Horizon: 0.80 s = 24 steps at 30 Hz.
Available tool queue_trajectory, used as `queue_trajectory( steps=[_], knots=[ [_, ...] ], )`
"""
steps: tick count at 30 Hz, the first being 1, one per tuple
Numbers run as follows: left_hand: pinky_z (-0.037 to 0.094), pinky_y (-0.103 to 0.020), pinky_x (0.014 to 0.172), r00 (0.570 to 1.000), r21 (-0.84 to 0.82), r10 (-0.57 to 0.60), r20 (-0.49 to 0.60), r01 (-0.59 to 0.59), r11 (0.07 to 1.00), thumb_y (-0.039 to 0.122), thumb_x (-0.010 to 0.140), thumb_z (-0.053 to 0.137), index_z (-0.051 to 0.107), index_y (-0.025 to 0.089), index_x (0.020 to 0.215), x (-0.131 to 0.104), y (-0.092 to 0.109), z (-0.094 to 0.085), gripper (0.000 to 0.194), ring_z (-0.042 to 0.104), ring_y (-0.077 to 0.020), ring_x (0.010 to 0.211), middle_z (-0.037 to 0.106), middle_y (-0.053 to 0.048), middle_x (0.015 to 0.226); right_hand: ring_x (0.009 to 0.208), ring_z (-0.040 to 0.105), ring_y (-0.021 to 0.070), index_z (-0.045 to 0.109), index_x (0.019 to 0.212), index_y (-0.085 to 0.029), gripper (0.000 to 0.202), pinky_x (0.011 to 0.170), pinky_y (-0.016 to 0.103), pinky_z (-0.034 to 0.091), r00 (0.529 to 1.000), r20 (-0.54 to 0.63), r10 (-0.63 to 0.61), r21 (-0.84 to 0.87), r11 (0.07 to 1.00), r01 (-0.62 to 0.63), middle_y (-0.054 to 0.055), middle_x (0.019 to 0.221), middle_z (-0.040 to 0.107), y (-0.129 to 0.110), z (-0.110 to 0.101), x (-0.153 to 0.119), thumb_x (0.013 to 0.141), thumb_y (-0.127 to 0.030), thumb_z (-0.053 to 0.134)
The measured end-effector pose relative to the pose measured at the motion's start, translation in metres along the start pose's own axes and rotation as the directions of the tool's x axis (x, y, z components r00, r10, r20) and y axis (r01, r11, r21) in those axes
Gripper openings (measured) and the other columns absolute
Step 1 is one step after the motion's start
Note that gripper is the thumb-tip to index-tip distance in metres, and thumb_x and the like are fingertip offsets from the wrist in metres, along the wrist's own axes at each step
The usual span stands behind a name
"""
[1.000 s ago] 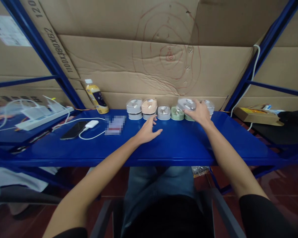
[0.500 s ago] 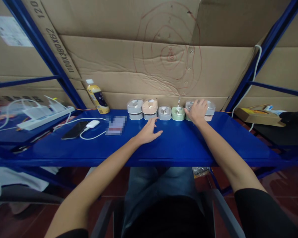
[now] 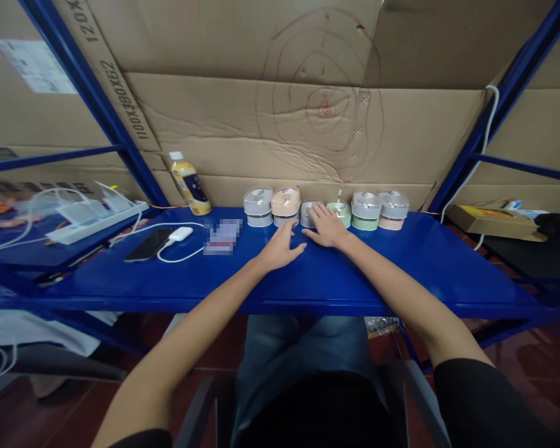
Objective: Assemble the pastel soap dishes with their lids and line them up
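Note:
A row of small lidded boxes stands along the back of the blue tabletop. From the left come a grey stack (image 3: 258, 206), a peach box on a grey one (image 3: 285, 204), a single grey box (image 3: 307, 215) and a single green box (image 3: 343, 214). Grey on green (image 3: 366, 211) and grey on peach (image 3: 393, 210) follow. My right hand (image 3: 329, 227) stretches its fingers over the single grey box, partly covering it and the green one; contact is unclear. Just in front of the peach-topped stack, my left hand (image 3: 280, 250) holds nothing, thumb apart.
To the left are a yellow-labelled bottle (image 3: 191, 185), a phone (image 3: 148, 244), a white charger (image 3: 180, 234) with a cable and a blurred-out card (image 3: 223, 237). A power strip (image 3: 96, 222) lies further left. Cardboard (image 3: 214, 112) backs the table; blue posts (image 3: 140, 168) flank it.
My right hand has moved left, from the stacks at the right end to the single grey box. Those stacks now show fully. My left hand has stayed nearly in place.

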State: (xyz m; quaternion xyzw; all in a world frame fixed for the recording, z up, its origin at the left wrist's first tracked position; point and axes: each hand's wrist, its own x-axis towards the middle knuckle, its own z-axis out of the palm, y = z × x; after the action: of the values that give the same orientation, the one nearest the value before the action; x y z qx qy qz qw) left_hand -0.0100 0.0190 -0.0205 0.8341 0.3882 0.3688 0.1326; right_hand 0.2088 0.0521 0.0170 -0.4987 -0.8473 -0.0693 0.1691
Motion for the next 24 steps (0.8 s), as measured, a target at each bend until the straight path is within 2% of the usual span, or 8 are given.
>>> queue_trajectory(
  steps=[2,5,8,11,14,18,22,24],
  knots=[
    [0.060,-0.052,0.104,0.999,0.007,-0.020,-0.039,0.021,1.000,0.037,0.092,0.072,0.044,0.016,0.149,0.001,-0.001,-0.001,0.067,0.068,-0.0323,0.121,0.057,-0.021,0.146,0.162,0.036,0.0436,0.049,0.156,-0.003,0.077,0.132,0.058,0.030,0.999,0.025,-0.020,0.024,1.000,0.020,0.029,0.170,0.042,-0.008,0.004,-0.005,0.101,-0.055,0.062],
    [0.057,-0.054,0.108,0.995,0.021,-0.028,-0.100,0.030,0.999,0.037,0.090,0.074,0.044,0.017,0.149,0.002,0.000,-0.003,0.069,0.064,-0.0343,0.129,0.057,-0.020,0.147,0.141,0.058,0.0409,0.066,0.135,-0.011,0.056,0.122,0.057,0.044,0.994,-0.080,-0.072,0.062,0.995,0.077,0.025,0.144,0.067,-0.012,-0.007,-0.020,0.103,-0.057,0.057],
    [0.053,-0.056,0.114,0.992,0.012,-0.001,-0.128,0.002,1.000,0.040,0.089,0.076,0.044,0.019,0.150,0.002,0.003,-0.008,0.072,0.060,-0.0359,0.137,0.057,-0.019,0.148,0.127,0.065,0.0440,0.070,0.123,-0.016,0.060,0.110,0.061,0.052,0.973,-0.208,0.097,0.075,0.994,-0.083,0.023,0.126,0.071,-0.017,-0.022,-0.031,0.098,-0.069,0.059],
    [0.048,-0.060,0.120,0.996,-0.037,0.041,-0.074,-0.044,0.998,0.043,0.090,0.075,0.041,0.019,0.154,0.000,0.006,-0.013,0.077,0.056,-0.0377,0.144,0.054,-0.021,0.154,0.122,0.067,0.0486,0.067,0.131,-0.015,0.080,0.101,0.063,0.057,0.957,-0.085,0.276,0.089,0.959,-0.269,0.026,0.129,0.069,-0.022,-0.028,-0.033,0.081,-0.078,0.075],
    [0.039,-0.061,0.128,0.997,-0.108,0.066,0.035,-0.062,0.992,0.050,0.084,0.083,0.035,0.017,0.161,-0.002,0.008,-0.014,0.096,0.048,-0.0409,0.154,0.046,-0.025,0.165,0.119,0.071,0.0444,0.063,0.139,-0.016,0.083,0.100,0.058,0.059,0.990,0.100,0.102,0.193,0.974,-0.120,0.024,0.129,0.071,-0.019,-0.029,-0.032,0.077,-0.067,0.083],
    [0.037,-0.060,0.130,0.984,-0.225,0.086,0.157,-0.049,0.973,0.056,0.068,0.096,0.025,0.016,0.169,-0.003,0.007,-0.011,0.130,0.042,-0.0430,0.159,0.040,-0.028,0.170,0.131,0.068,0.0370,0.052,0.153,-0.017,0.094,0.113,0.054,0.054,0.979,0.042,-0.202,0.489,0.858,0.156,0.019,0.143,0.069,-0.002,-0.035,-0.036,0.074,-0.053,0.088],
    [0.041,-0.060,0.125,0.977,-0.233,0.081,0.198,-0.033,0.972,0.056,0.070,0.096,0.021,0.019,0.173,-0.003,0.008,-0.010,0.132,0.055,-0.0408,0.149,0.056,-0.024,0.159,0.138,0.066,0.0339,0.051,0.154,-0.021,0.094,0.121,0.055,0.048,0.987,-0.004,-0.158,0.668,0.734,0.120,0.017,0.146,0.069,0.029,-0.050,-0.045,0.073,-0.048,0.088],
    [0.042,-0.060,0.125,0.972,-0.196,0.109,0.206,-0.068,0.978,0.056,0.074,0.093,0.034,0.023,0.170,-0.003,0.010,-0.011,0.117,0.058,-0.0391,0.146,0.060,-0.019,0.155,0.137,0.066,0.0343,0.054,0.152,-0.022,0.089,0.122,0.057,0.048,0.996,-0.005,-0.087,0.691,0.720,0.066,0.017,0.145,0.069,0.046,-0.055,-0.052,0.074,-0.049,0.088]
  ],
)
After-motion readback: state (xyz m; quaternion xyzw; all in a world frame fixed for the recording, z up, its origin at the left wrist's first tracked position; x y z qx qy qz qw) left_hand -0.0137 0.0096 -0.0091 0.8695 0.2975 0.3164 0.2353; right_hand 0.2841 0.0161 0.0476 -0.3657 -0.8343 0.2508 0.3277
